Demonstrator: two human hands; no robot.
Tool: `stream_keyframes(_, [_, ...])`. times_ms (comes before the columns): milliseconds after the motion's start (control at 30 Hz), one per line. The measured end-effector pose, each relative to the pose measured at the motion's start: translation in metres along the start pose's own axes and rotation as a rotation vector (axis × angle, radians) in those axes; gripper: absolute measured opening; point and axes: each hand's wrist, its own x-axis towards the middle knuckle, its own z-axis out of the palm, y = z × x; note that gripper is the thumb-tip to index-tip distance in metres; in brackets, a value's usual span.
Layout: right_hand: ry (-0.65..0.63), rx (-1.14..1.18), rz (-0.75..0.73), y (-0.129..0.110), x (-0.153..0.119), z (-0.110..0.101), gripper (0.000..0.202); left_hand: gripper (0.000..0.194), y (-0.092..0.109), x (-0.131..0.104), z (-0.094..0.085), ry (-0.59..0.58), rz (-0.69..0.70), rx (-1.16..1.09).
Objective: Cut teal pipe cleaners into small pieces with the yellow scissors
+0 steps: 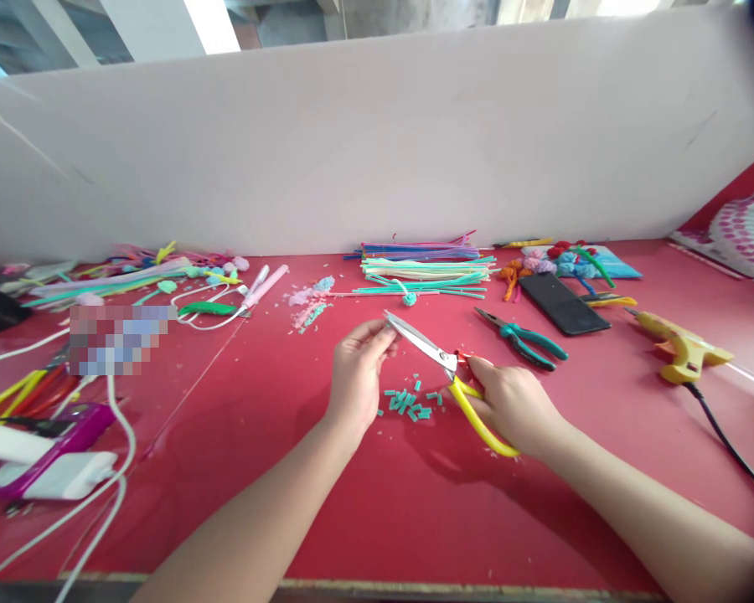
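Note:
My right hand [512, 402] is wrapped round the handles of a pair of scissors [424, 342], one of them yellow, with the blades pointing up and left. At the blade tips, the fingers of my left hand [361, 368] are pinched together. What they hold, if anything, is too small or hidden to make out. Below the blades, several short green cut pieces [405, 404] lie scattered on the red table [276, 469]. Beyond my hands is a small green fuzzy ball [409, 298], beside a bundle of green pipe cleaners [465, 283].
Teal-handled pliers [528, 345], a black phone [564, 303] and a yellow glue gun [684, 347] lie to the right. On the left are a purple power strip [69, 452], white cables and a pink hot iron [267, 286]. A white partition [377, 151] stands behind.

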Motion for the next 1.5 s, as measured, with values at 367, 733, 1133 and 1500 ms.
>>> stream_keyframes(367, [-0.015,0.087,0.041,-0.001,-0.001,0.003,0.037,0.012,0.003,0.0,0.002,0.01,-0.022,0.0])
stream_keyframes(733, [-0.091,0.749,0.205,-0.005,0.004,-0.007,0.031,0.013,-0.004,-0.01,0.008,-0.226,-0.257,-0.041])
stream_keyframes(1133, [-0.114,1.101,0.282,-0.008,0.001,-0.013,0.015,0.016,-0.004,-0.023,0.017,-0.581,-0.371,0.333])
stream_keyframes(1500, [-0.082,0.81,0.199,-0.008,0.003,-0.009,0.022,0.016,-0.008,-0.023,0.013,-0.492,-0.233,0.493])
